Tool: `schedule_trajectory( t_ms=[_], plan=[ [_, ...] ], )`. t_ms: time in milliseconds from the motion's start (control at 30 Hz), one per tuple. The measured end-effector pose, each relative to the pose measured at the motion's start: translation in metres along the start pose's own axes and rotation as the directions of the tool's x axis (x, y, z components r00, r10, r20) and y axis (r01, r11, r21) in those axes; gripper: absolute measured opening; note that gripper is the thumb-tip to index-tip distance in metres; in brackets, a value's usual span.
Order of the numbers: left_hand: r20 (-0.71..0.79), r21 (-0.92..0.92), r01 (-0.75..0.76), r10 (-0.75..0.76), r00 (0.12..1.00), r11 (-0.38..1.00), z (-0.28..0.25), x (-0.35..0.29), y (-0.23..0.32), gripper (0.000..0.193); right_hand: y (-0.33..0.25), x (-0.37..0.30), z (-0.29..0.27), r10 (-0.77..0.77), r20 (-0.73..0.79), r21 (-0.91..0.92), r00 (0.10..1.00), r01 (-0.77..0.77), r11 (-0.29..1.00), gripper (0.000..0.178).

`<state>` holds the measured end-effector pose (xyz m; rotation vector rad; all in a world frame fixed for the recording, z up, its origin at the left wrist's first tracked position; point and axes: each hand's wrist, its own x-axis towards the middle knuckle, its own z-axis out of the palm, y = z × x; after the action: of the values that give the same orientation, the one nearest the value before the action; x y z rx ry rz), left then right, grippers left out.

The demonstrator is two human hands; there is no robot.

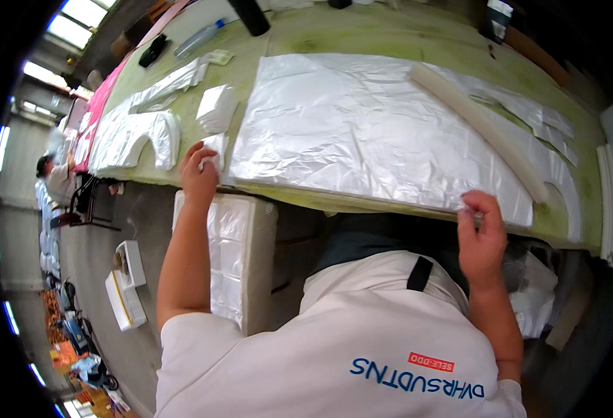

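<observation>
A wide, wrinkled stack of thin white plastic sheets (334, 132) lies across the green table (383, 31) in front of me. Beyond its left front corner, my left hand (199, 173) has its fingers curled over a small white plastic piece (215, 148). Just behind that piece sits a folded white plastic bundle (216, 109). My right hand (483, 233) is at the front edge of the sheets, toward their right end, with thumb and forefinger pinched at the plastic. A long cream-coloured bar (479, 132) rests slantwise over the sheets' right side.
Cut white plastic pieces with curved openings (160, 132) lie at the left; more strips (529, 115) are at the right. A clear bottle (198, 40) and a black cylinder (249, 15) stand at the back. Below the table is a plastic-wrapped block (240, 244). Another person (60, 180) sits far left.
</observation>
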<state>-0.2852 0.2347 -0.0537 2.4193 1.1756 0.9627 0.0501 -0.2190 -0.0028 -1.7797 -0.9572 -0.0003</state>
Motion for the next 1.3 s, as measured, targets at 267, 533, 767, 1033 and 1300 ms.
schedule_trajectory(
  t_ms=[267, 533, 767, 1033, 1300],
  plan=[
    [0.178, -0.172, -0.122, 0.153, 0.972, 0.978, -0.008, -0.003, -0.031, 0.017, 0.070, 0.073, -0.087, -0.020, 0.046, -0.744, 0.999, 0.048, 0.667, 0.047],
    [0.089, -0.012, -0.072, 0.072, 0.993, 0.997, -0.002, 0.003, 0.015, 0.019, 0.009, 0.037, -0.085, 0.345, 0.202, -0.399, 0.917, -0.245, 0.884, 0.061],
    [0.085, 0.096, -0.044, 0.036, 0.996, 0.994, 0.000, 0.005, 0.007, 0.032, 0.005, 0.022, -0.059, 0.313, 0.167, -0.195, 0.935, -0.280, 0.940, 0.063],
    [0.077, -0.143, -0.321, 0.334, 0.939, 0.936, 0.020, -0.004, 0.156, 0.049, 0.006, 0.011, -0.053, 0.328, 0.200, -0.140, 0.923, -0.304, 0.942, 0.067],
    [0.395, -0.495, -0.482, 0.682, 0.616, 0.723, 0.114, -0.049, 0.413, 0.065, 0.011, -0.023, -0.043, 0.269, 0.117, 0.113, 0.956, -0.282, 0.953, 0.066]
  ],
)
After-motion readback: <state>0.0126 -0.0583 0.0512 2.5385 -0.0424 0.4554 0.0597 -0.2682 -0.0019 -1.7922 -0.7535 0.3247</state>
